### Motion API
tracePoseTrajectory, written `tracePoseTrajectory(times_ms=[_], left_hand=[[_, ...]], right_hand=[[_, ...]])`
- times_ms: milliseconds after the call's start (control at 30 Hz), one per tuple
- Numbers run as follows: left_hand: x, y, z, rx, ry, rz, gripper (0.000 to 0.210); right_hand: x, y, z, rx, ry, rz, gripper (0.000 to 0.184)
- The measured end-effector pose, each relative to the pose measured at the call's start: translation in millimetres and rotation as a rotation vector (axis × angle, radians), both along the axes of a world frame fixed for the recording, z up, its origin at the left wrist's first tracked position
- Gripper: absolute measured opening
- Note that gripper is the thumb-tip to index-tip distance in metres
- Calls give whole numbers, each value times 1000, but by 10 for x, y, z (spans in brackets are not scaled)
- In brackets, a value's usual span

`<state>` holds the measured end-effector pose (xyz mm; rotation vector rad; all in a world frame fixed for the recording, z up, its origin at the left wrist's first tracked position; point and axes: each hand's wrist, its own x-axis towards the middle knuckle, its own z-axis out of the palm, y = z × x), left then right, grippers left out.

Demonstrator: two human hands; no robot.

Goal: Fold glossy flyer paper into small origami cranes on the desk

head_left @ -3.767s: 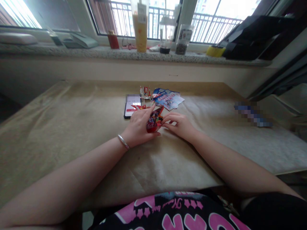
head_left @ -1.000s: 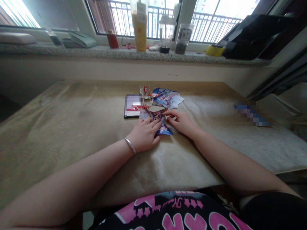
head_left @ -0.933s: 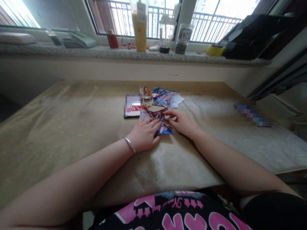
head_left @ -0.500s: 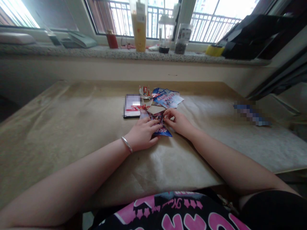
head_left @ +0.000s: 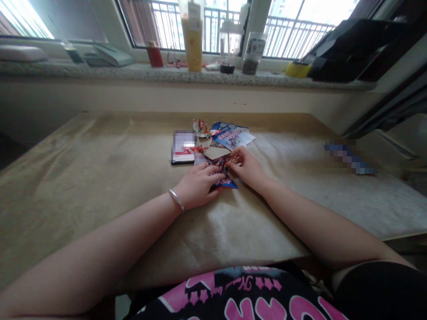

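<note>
A blue printed paper sheet (head_left: pixel 229 183) with red and white lettering lies on the table in front of me, partly folded. My left hand (head_left: pixel 199 184) rests flat on it with the fingers stretched out, a silver bangle at the wrist. At the sheet's right side my right hand (head_left: pixel 249 171) has thumb and fingers pinched together on its edge. The sheet's pale back shows at the far edge, beyond my fingers. Parts of the sheet are hidden under both hands.
Behind the hands lie a pile of blue printed sheets (head_left: pixel 235 135) and a crumpled red-and-white piece of paper (head_left: pixel 201 129). A dark-edged flat object (head_left: pixel 183 151), blurred, is to the left. A blurred strip (head_left: pixel 350 160) lies far right. Bottles and cups line the windowsill (head_left: pixel 207 76).
My right hand has shifted slightly away from me with the sheet's edge, and more of the pale back shows now. My left hand has stayed nearly in place.
</note>
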<state>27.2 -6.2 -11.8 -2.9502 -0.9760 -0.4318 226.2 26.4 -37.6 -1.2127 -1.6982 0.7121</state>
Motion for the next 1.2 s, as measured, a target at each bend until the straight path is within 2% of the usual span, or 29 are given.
tracePoseTrajectory(times_ms=[133, 233, 467, 800, 900, 1033, 1200], left_hand=[[5, 17, 3, -26, -22, 1, 33], [-9, 31, 11, -51, -36, -9, 31], [-30, 44, 5, -58, -46, -24, 30], [-35, 30, 16, -55, -42, -29, 28], [-28, 15, 2, -19, -93, -9, 28], [-26, 9, -38, 80, -237, 55, 42], [-42, 18, -73, 157, -301, 27, 71]], right_hand=[[-31, -13, 9, -57, 129, -16, 33], [-39, -31, 35, -117, 118, -37, 38], [-17, -53, 45, -140, -49, 0, 39], [-1, -61, 34, -121, -49, 13, 39], [-2, -82, 54, -101, -41, 31, 39], [-8, -112, 68, -79, -24, 68, 39], [-23, -156, 105, -64, 9, 121, 28]])
